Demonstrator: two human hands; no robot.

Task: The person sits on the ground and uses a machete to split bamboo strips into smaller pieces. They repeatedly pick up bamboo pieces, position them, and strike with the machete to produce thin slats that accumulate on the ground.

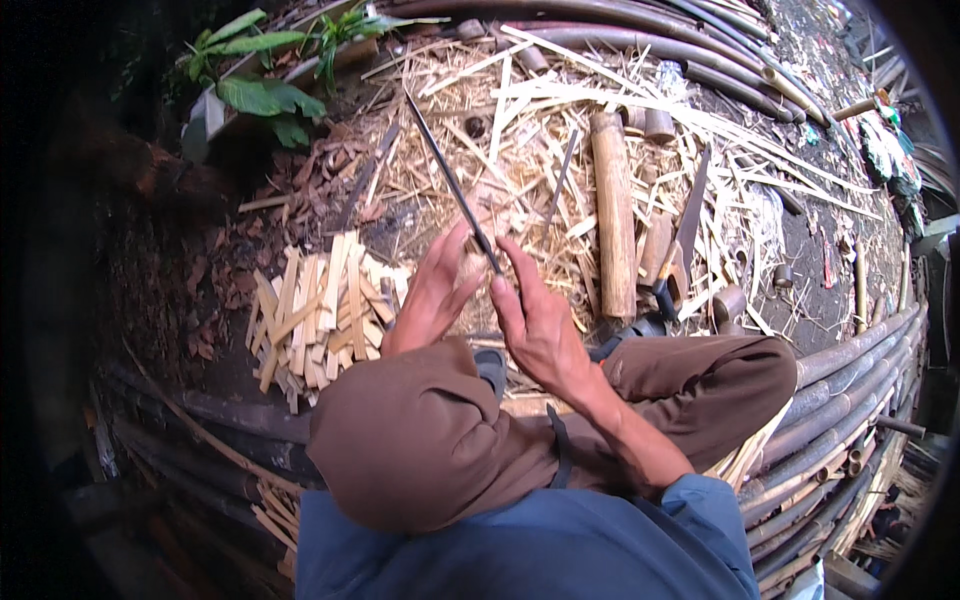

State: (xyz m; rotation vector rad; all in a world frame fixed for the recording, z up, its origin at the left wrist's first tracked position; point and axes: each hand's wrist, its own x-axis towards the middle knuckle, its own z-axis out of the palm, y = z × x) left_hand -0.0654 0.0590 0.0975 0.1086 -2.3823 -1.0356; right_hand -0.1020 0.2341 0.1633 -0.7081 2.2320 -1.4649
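My right hand [548, 328] pinches the near end of a long, thin dark strip [440, 155] between thumb and forefinger. The strip slants away to the far left, above the litter. My left hand [432, 295] is curled just left of that near end, its fingertips close to the strip. Something pale shows between its thumb and fingers, too indistinct to name. Below the left hand, by my brown-covered knee [400, 440], lies a heap of short split-bamboo pieces [320, 310].
A thick bamboo length [613, 220] lies right of my hands, beside a saw [692, 215] with a dark blade. Shavings and pale slivers [540, 130] cover the ground ahead. Bamboo poles [840, 370] are stacked at the right, with more poles [640, 40] at the back. Leafy plants [260, 90] stand far left.
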